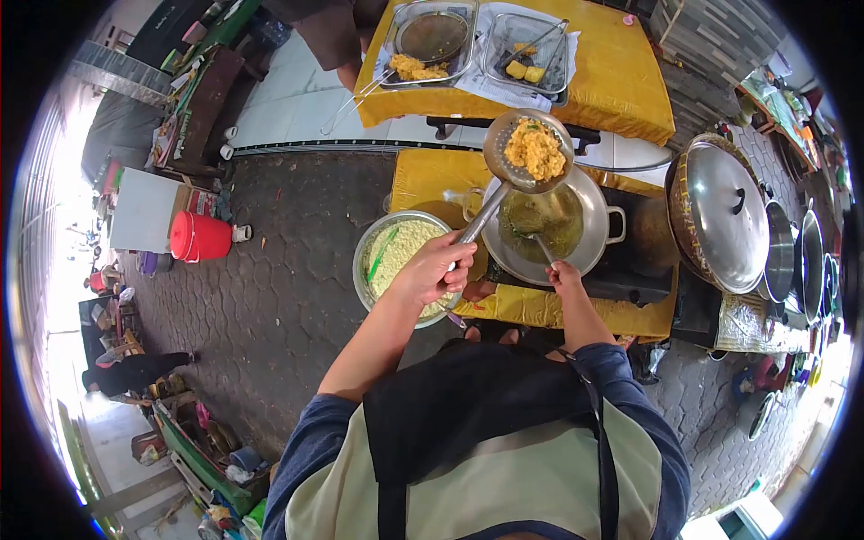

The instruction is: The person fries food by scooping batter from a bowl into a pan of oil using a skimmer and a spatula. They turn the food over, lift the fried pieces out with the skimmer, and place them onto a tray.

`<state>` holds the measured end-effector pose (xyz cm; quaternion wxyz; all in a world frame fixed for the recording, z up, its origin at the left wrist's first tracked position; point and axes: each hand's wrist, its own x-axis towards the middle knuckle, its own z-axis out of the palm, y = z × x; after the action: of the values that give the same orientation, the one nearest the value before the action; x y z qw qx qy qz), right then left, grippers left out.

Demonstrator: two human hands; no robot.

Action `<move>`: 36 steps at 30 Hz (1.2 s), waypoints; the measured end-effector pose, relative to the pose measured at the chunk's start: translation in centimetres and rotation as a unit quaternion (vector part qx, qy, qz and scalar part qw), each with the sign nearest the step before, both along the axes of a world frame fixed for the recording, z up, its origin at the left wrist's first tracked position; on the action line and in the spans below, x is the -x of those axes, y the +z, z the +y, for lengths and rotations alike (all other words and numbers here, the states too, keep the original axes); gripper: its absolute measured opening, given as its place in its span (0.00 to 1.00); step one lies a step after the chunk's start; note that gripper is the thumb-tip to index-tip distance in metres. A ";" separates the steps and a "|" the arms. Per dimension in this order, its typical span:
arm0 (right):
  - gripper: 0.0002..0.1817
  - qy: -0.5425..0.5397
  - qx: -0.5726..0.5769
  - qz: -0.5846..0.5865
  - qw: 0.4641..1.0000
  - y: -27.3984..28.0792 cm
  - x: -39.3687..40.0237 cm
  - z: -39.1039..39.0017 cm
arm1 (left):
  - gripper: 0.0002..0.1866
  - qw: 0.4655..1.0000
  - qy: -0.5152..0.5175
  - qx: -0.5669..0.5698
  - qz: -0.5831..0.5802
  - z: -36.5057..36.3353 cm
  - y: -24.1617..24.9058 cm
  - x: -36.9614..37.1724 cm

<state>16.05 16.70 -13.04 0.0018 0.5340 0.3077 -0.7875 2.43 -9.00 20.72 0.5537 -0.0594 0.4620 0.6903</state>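
Observation:
My left hand (436,270) is closed around the long handle of a skimmer (498,166), raised over the far rim of the wok. A heap of golden fried fritters (535,150) lies in its perforated bowl. In my right hand (564,276) is the handle of a metal spatula (544,247), whose head is partly hidden in the oil (558,212). The two-handled wok (594,247) stands on a dark stove. Beneath my left forearm sits a metal bowl of pale yellow-green batter (409,247), with a green strip-like item (382,252) in it.
Beyond the wok, a yellow-covered table (621,67) bears a tray of fritters (430,79) and a tray with yellow pieces and tongs (562,93). A large lidded pot (724,211) stands at right. A red bucket (200,237) is at left. Another person (328,36) stands at the top.

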 end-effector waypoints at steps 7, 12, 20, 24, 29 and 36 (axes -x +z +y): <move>0.13 -0.028 0.029 0.005 0.999 0.2 1.5 0.0 | 0.11 1.000 0.008 -0.006 -0.015 0.3 0.4 0.1; 0.13 -0.036 0.043 0.046 0.997 -0.2 2.5 0.0 | 0.06 1.000 -0.003 0.012 -0.004 0.4 0.5 -0.1; 0.10 -0.077 0.030 0.054 0.995 1.2 4.5 -0.3 | 0.07 0.998 0.008 0.045 -0.042 -1.7 -4.5 -1.5; 0.10 -0.065 0.028 0.041 0.997 2.1 5.1 0.3 | 0.07 0.995 0.021 0.067 -0.071 -2.8 -7.6 -2.3; 0.12 -0.062 0.030 0.130 0.989 0.7 5.2 1.5 | 0.07 0.989 0.026 0.101 -0.108 -3.4 -11.7 -3.0; 0.15 -0.020 0.013 0.115 0.993 2.0 5.5 3.0 | 0.08 0.985 0.019 0.112 -0.128 -1.9 -15.4 -2.9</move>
<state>10.54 19.67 -11.06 -0.0424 0.4462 0.2846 -0.8474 5.28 -10.90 5.30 0.5848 -0.2174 0.4605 0.6314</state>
